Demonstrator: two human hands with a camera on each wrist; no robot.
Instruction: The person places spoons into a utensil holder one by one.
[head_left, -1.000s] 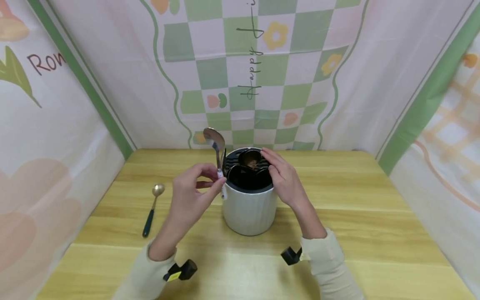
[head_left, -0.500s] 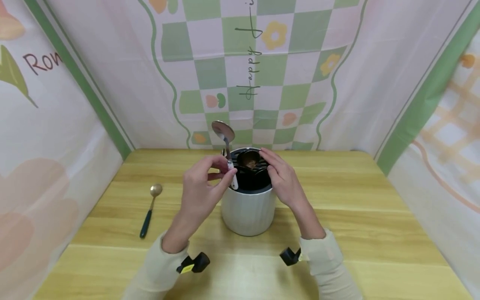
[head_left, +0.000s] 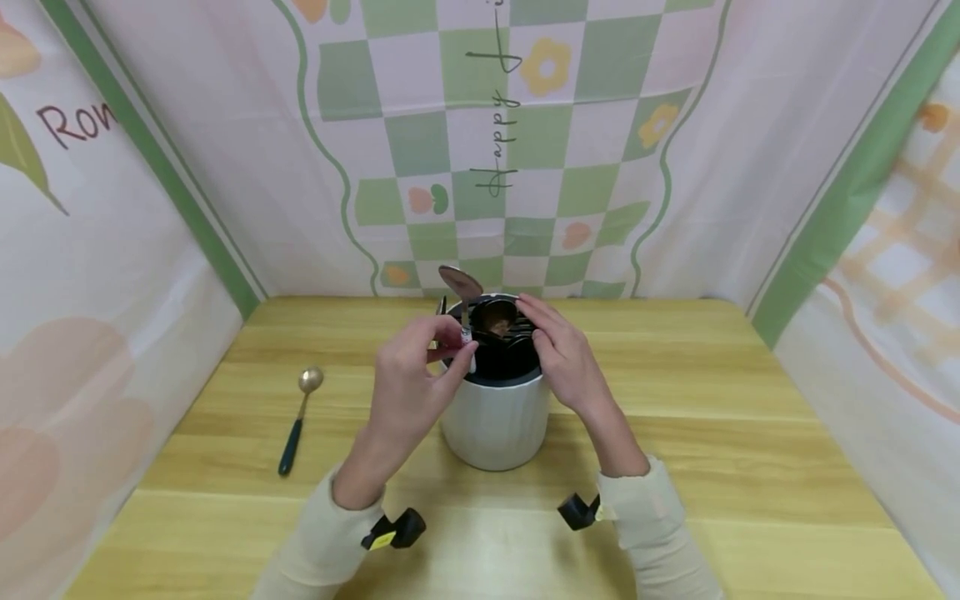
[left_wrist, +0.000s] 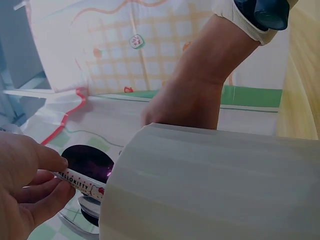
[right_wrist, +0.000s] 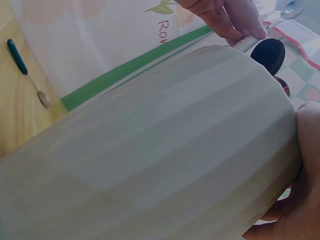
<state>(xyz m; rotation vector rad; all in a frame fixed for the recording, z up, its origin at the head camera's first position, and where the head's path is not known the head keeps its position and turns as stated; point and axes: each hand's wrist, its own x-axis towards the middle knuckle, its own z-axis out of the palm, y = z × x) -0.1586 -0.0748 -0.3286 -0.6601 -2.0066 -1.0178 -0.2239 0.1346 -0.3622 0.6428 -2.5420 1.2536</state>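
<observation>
In the head view my left hand (head_left: 416, 371) pinches a spoon (head_left: 461, 282) by its white handle, bowl upward, over the left rim of a white ribbed utensil holder (head_left: 495, 429). "Hello Kitty" lettering shows on the spoon handle (left_wrist: 82, 182) in the left wrist view. My right hand (head_left: 566, 354) rests against the holder's right side and rim, its fingers mostly straight. Inside the black-lined opening, dark utensils with rounded heads (head_left: 497, 318) stand, some with slotted parts; how many is hard to tell. The spoon's handle end is partly hidden by the left thumb.
A spoon with a dark green handle (head_left: 290, 448) lies on the wooden table (head_left: 675, 500) left of the holder. Patterned cloth (head_left: 480, 125) hangs behind and on both sides. A small black camera is strapped at each wrist.
My left hand has moved right, bringing the spoon from beside the holder to over its rim. The spoon rose, then came down a little. My right hand has stayed on the holder.
</observation>
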